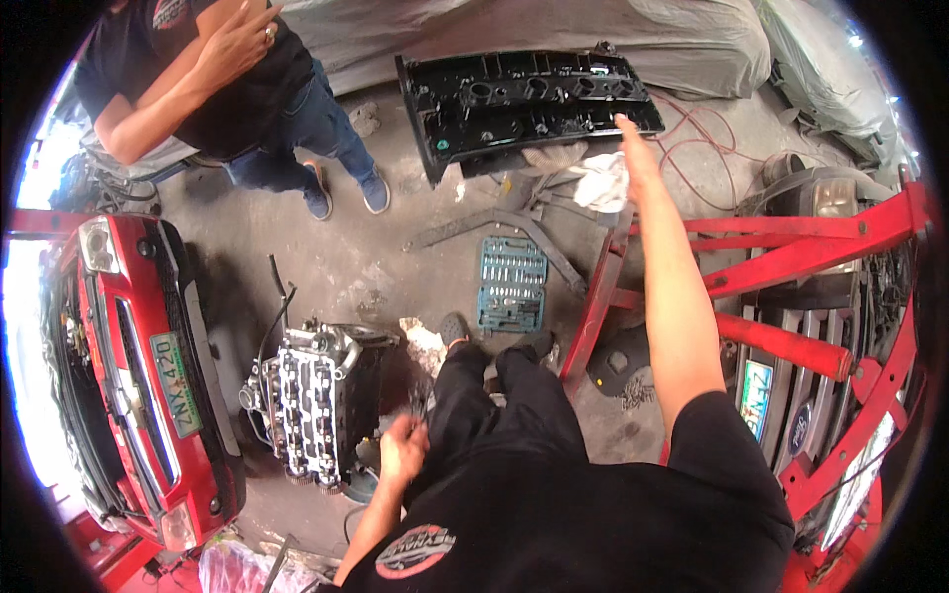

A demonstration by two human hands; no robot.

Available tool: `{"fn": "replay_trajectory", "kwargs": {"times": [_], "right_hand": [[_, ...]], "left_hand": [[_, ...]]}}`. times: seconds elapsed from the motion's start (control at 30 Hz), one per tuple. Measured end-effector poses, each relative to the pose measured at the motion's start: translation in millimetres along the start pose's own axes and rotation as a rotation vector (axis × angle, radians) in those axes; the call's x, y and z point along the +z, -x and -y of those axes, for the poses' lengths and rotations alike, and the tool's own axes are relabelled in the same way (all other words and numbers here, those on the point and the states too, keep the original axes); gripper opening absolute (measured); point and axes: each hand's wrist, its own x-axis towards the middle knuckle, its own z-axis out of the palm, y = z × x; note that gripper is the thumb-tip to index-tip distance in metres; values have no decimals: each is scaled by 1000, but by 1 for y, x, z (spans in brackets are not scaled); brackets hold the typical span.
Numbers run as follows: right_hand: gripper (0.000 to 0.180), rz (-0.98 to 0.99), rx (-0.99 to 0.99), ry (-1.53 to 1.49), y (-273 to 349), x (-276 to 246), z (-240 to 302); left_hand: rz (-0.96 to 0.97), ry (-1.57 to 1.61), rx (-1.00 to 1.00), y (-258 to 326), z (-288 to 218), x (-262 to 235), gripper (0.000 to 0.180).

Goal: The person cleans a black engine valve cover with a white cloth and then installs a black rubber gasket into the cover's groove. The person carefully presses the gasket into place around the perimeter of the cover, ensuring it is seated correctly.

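Evidently R-arm work: my R hand (639,153), outstretched, grasps a black valve cover (534,94) at its near R edge, thumb lying over the rim, fingers hidden below, so the full grip can't be read; cover sits at top centre of view, well ahead of me, w/ a row of round openings along its length. White cloth (601,184), crumpled, shows just below that edge, near my wrist; whether I hold it too, I can't tell. My L hand (402,450), slightly blurred, is low beside my L thigh, fingers curled; can't tell if anything's in it. Nearest thing to it, on the L: an engine (316,410), its top exposed, shafts running lengthwise. Tool case (512,287), teal, lies open on the floor (395,252) ahead of my feet, sockets etc. in both halves. Upper L: another person (232,99) in dark shirt & jeans stands w/ arms folded. Far L: front of a red vehicle (148,385). R side: red metal frame (806,247), partly in front of a second vehicle's grille (811,371). Beyond the cover: grey sheeting (682,40) & a thin red hose (722,143) looped on the floor
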Motion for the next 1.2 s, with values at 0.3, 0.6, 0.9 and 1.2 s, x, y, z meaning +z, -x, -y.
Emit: {"fn": "replay_trajectory", "kwargs": {"times": [0.3,0.6,0.9,1.2], "right_hand": [[74,551,-452,850,290,-21,-104],[31,794,-313,588,277,36,-101],[34,795,-153,113,256,-125,27],[39,656,-206,-242,254,-261,31]], "left_hand": [[545,-68,319,-36,-155,-69,19],[251,268,862,-59,-271,-26,29],[630,397,268,-100,-182,189,117],[1288,916,124,-58,-290,261,63]]}}
